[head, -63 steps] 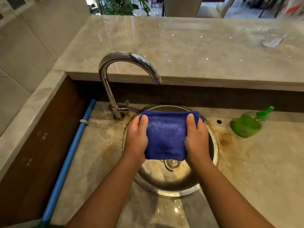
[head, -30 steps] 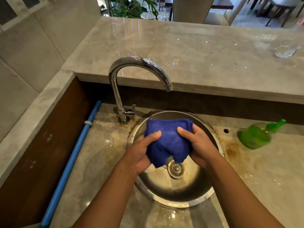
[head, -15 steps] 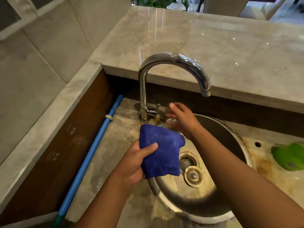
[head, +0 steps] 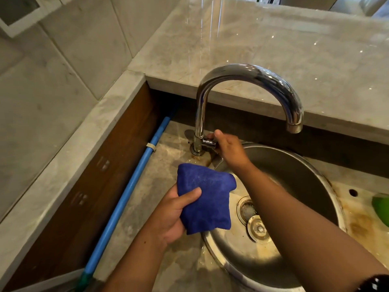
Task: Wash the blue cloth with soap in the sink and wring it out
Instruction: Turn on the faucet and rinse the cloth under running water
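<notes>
The folded blue cloth (head: 207,197) hangs over the left rim of the round steel sink (head: 299,165), gripped from below by my left hand (head: 174,213) with the thumb across its front. My right hand (head: 228,149) reaches across to the base of the chrome tap (head: 248,81) and closes on its small handle (head: 208,142). No water shows at the spout. The green soap bottle (head: 381,209) lies at the far right edge, mostly cut off. The drain (head: 246,209) is open, its loose plug (head: 257,228) lying beside it.
A raised marble counter (head: 273,45) overhangs behind the tap. A blue pipe (head: 130,190) runs along the brown wall on the left. The stained wet worktop (head: 151,207) surrounds the sink, with a small hole (head: 353,192) at the right.
My right hand let go of the cloth and moved up-left onto the tap handle. My left hand now holds the cloth alone, shifted towards the sink's left rim. The view swung left and closer.
</notes>
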The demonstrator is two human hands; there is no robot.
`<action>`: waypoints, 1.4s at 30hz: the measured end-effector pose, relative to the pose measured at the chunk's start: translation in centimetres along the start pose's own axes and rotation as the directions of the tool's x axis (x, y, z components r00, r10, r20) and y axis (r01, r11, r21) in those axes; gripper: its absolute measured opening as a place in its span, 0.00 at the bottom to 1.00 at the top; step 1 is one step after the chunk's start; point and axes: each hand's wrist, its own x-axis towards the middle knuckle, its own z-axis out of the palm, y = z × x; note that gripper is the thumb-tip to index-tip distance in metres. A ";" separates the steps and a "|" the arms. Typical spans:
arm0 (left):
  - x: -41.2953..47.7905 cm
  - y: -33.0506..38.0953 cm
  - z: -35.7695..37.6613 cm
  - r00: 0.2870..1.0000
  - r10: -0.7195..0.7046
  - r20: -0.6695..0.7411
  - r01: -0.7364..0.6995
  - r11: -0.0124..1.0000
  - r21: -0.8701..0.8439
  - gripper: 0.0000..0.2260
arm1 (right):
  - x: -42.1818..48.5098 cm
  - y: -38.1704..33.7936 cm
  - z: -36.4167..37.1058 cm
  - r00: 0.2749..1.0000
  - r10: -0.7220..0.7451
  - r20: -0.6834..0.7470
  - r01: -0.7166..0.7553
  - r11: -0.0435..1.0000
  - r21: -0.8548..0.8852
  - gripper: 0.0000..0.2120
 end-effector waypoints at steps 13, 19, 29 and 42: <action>-0.2 -0.7 0.1 1.000 -0.013 -0.017 0.013 0.999 -0.031 0.22 | -0.8 0.5 0.7 0.996 -0.027 -0.089 0.029 0.999 0.027 0.16; -0.1 -0.7 -0.1 1.000 -0.015 -0.020 0.014 0.999 -0.048 0.22 | -0.5 0.3 0.5 0.996 -0.007 -0.084 0.007 1.000 0.001 0.19; 0.1 -0.8 0.3 0.999 -0.018 -0.027 0.016 0.998 -0.061 0.22 | -0.6 0.9 0.4 0.999 0.053 0.000 -0.052 0.973 0.223 0.17; -0.2 -1.2 0.6 0.998 -0.023 -0.061 0.018 0.997 -0.072 0.23 | -1.3 1.4 0.2 0.995 -0.043 0.089 0.003 0.914 0.406 0.12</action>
